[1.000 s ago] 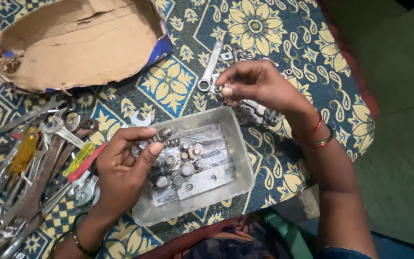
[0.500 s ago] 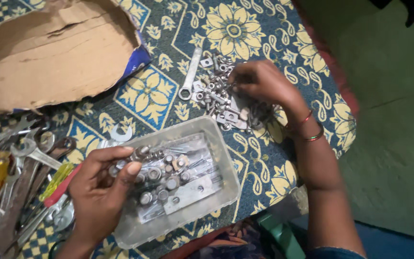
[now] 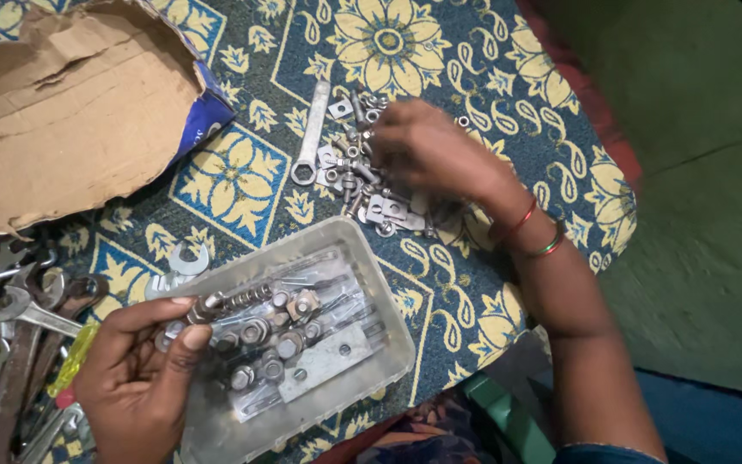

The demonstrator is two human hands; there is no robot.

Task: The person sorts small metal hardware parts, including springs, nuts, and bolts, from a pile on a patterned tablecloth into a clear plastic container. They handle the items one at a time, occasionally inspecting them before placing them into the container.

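A clear plastic tray [image 3: 392, 352] sits on the patterned cloth, filled with bolts, nuts and flat metal plates [image 3: 324, 365]. My left hand [image 3: 143, 378] rests at the tray's left edge, its fingers pinched on a threaded bolt [image 3: 229, 302] lying over the rim. My right hand [image 3: 431, 150] lies palm down on a loose pile of nuts, bolts and small brackets [image 3: 362, 185] beyond the tray. Whether its fingers grip a piece is hidden. A ring spanner [image 3: 311, 133] lies just left of that pile.
A torn cardboard box [image 3: 62, 112] lies open at the upper left. Several spanners [image 3: 19, 309] and a yellow-handled screwdriver [image 3: 75, 357] are heaped at the left edge. The table's edge runs down the right, with green floor [image 3: 706, 172] beyond.
My right hand has gone from raised with a small part at its fingertips down onto the loose pile. My left hand stays at the tray's left edge.
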